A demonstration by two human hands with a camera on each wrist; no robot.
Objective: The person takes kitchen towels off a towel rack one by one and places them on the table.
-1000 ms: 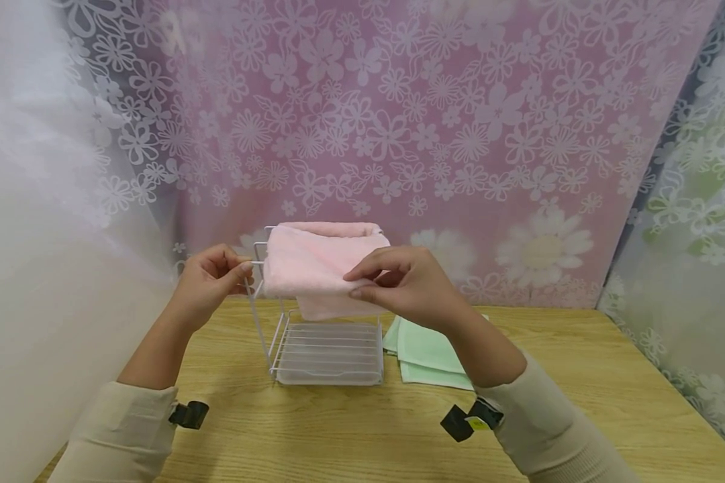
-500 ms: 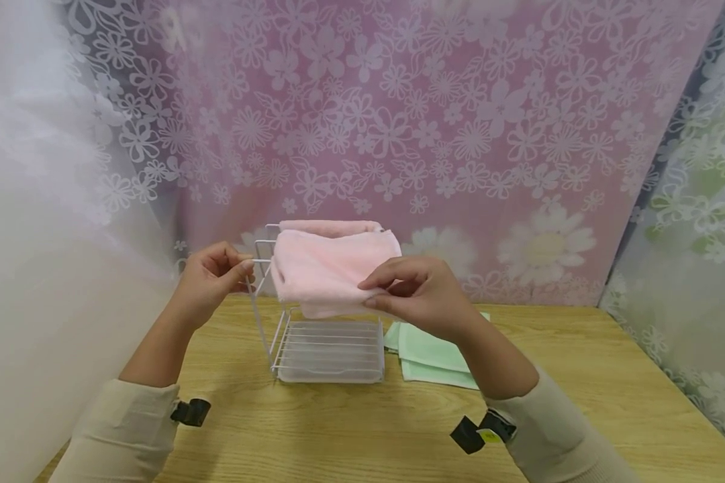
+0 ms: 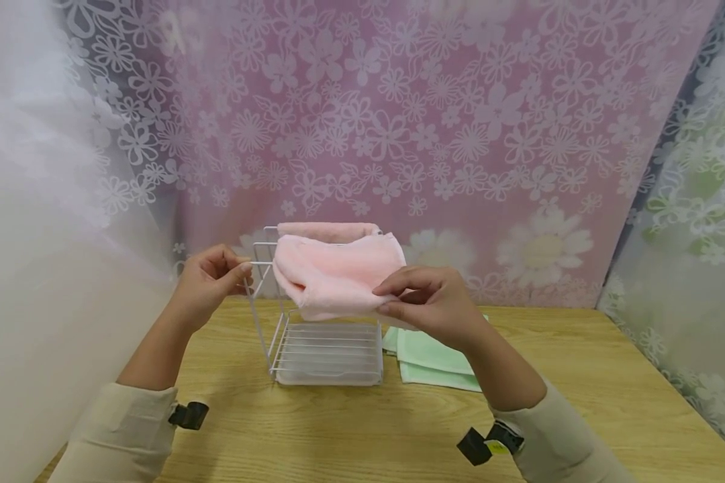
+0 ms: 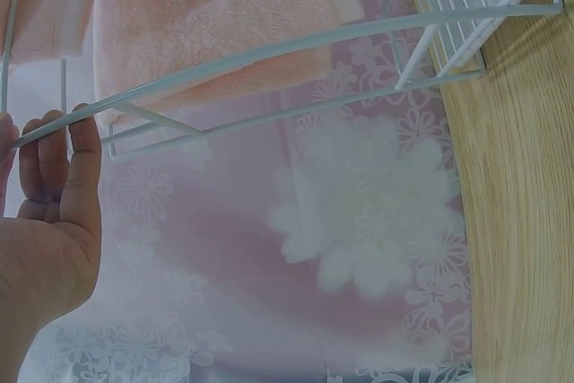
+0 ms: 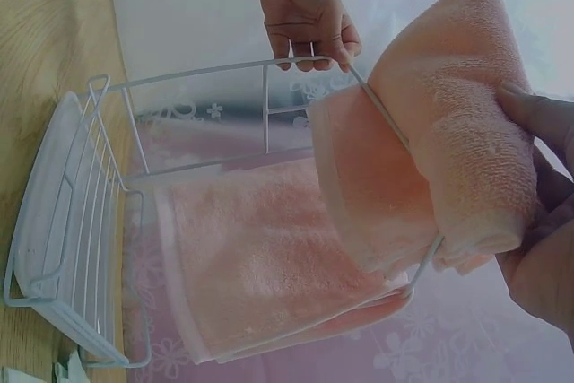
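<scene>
- Head view: on the right cuff, a black wrist strap [image 3: 507, 437] carries a small yellow tag [image 3: 497, 447]; its marks are too small to read.
- The left hand [image 3: 211, 282] pinches the upper front left corner of the white wire rack [image 3: 258, 322] between thumb and curled fingers.
- The right hand [image 3: 429, 302] has thumb and fingers nearly closed on the lower right edge of the front pink towel [image 3: 338, 268], which lies over the rack's front bar.
- A rear pink towel [image 3: 329, 232] hangs behind it, mostly hidden.
- Below, the drip tray [image 3: 329, 377] sits under wires; beside the rack, a green cloth [image 3: 429, 365] lies on the wooden table [image 3: 314, 429], partly covered by the right forearm.
- Left wrist view: the left thumb is mostly cut off at the edge; pink towelling runs out of the top.
- Right wrist view: the right thumb presses the towel's face; the other fingers are shadowed and partly hidden, and the hand is cut off.
- Pale scraps at the lower left corner are hard to make out.
</scene>
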